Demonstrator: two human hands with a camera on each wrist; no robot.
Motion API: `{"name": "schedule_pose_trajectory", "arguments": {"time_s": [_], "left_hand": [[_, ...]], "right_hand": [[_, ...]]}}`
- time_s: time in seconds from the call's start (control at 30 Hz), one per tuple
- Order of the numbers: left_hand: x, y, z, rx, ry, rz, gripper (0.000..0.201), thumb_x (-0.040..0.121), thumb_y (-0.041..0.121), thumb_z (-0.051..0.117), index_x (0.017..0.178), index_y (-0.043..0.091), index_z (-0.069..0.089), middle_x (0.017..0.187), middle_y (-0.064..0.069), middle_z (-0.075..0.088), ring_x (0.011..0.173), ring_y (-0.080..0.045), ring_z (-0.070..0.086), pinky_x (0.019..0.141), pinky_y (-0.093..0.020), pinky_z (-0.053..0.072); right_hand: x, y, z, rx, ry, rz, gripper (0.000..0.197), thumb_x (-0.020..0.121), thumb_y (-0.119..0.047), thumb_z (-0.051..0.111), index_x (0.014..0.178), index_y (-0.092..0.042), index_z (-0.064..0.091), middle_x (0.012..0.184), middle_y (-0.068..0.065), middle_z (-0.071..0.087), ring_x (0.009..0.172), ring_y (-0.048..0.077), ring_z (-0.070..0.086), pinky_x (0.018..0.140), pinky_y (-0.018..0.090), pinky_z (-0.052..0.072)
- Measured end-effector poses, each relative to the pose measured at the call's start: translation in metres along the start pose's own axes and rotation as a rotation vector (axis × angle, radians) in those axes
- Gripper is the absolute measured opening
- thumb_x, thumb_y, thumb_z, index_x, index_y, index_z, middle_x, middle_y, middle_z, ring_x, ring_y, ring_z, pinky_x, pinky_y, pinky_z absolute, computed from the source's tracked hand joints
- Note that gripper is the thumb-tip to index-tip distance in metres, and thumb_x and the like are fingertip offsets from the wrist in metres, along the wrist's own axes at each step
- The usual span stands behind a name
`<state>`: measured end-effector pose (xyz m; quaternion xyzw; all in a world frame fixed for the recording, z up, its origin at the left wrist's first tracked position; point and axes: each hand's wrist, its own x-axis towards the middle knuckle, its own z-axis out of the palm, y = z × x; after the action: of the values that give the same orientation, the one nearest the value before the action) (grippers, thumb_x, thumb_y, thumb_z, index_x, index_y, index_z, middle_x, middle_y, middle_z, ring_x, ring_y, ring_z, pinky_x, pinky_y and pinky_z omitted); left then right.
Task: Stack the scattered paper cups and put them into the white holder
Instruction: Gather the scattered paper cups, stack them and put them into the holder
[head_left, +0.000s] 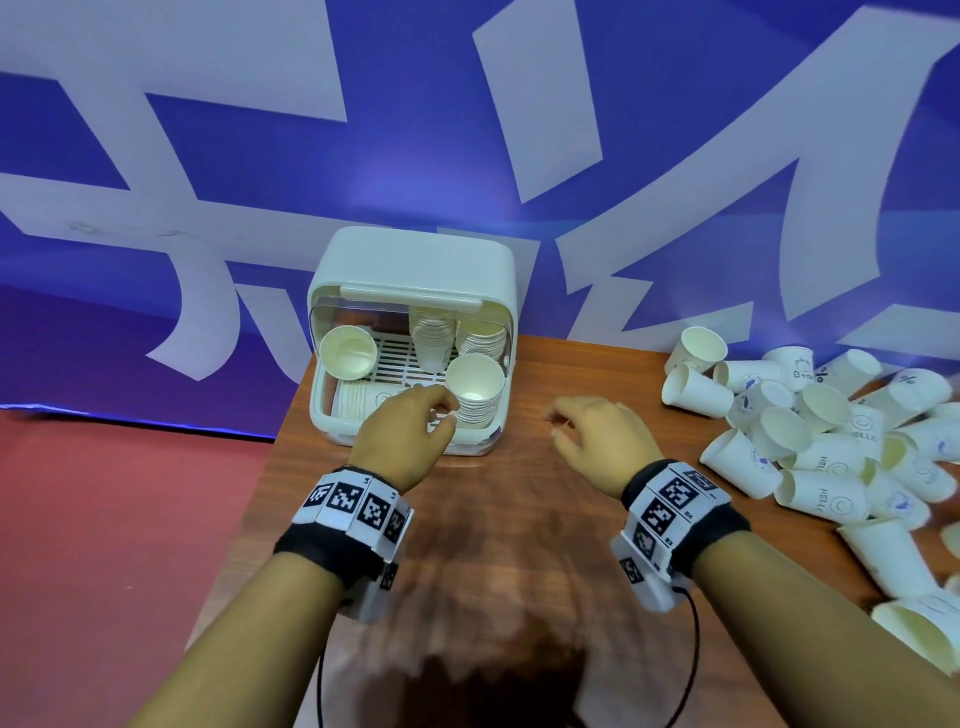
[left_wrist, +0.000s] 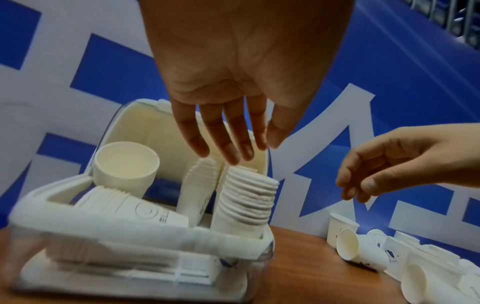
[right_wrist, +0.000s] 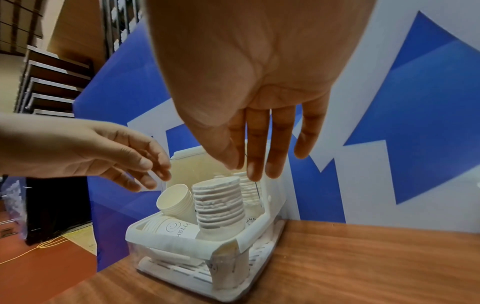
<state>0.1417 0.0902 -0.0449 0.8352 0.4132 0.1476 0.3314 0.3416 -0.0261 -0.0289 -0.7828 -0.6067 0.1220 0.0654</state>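
The white holder stands at the table's back left with its lid up. Inside it are several stacks of paper cups. The front right stack stands upright, also the tall stack in the left wrist view and the middle stack in the right wrist view. My left hand hovers at the holder's front, fingers straight and relaxed, holding nothing. My right hand hangs over the table just right of the holder, fingers loose and empty.
A big pile of loose paper cups lies on the right side of the wooden table. A blue and white banner stands right behind the holder. The table's left edge drops to a red floor.
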Motion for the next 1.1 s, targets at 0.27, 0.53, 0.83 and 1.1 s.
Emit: {"name": "schedule_pose_trajectory", "arguments": {"time_s": [0.27,0.53,0.83,1.1], "left_hand": [[0.015,-0.017,0.014,-0.298,-0.152,-0.326,0.053,0.092,0.041,0.052,0.139,0.023,0.034,0.135,-0.010,0.050,0.121,-0.026,0.050,0.101,-0.038,0.038],[0.048,-0.028,0.024,-0.395,-0.216,-0.421,0.048,0.094,0.051,0.038,0.135,0.027,0.036,0.130,-0.014,0.054,0.119,-0.031,0.052,0.104,-0.049,0.039],[0.062,-0.035,0.037,-0.357,-0.261,-0.370,0.046,0.096,0.046,0.039,0.135,0.021,0.039,0.129,-0.012,0.057,0.114,-0.030,0.056,0.103,-0.046,0.039],[0.069,-0.039,0.033,-0.320,-0.235,-0.341,0.045,0.098,0.039,0.038,0.137,0.019,0.038,0.126,-0.012,0.059,0.113,-0.028,0.055,0.094,-0.032,0.037]], "right_hand": [[0.019,-0.004,0.019,0.334,-0.163,0.193,0.040,0.091,-0.035,0.054,0.129,-0.026,0.044,0.109,-0.005,0.061,0.094,0.013,0.059,0.086,0.033,0.048],[0.058,-0.019,0.030,0.508,-0.240,0.244,0.059,0.094,-0.037,0.050,0.144,-0.020,0.025,0.122,0.004,0.059,0.108,0.021,0.056,0.085,0.025,0.037],[0.078,-0.019,0.054,0.541,-0.279,0.258,0.064,0.089,-0.033,0.058,0.142,-0.020,0.025,0.111,0.007,0.063,0.106,0.024,0.058,0.091,0.031,0.042],[0.089,-0.028,0.054,0.648,-0.252,0.261,0.055,0.092,-0.045,0.050,0.139,-0.023,0.032,0.098,-0.002,0.061,0.091,0.014,0.057,0.072,0.024,0.039]]}}
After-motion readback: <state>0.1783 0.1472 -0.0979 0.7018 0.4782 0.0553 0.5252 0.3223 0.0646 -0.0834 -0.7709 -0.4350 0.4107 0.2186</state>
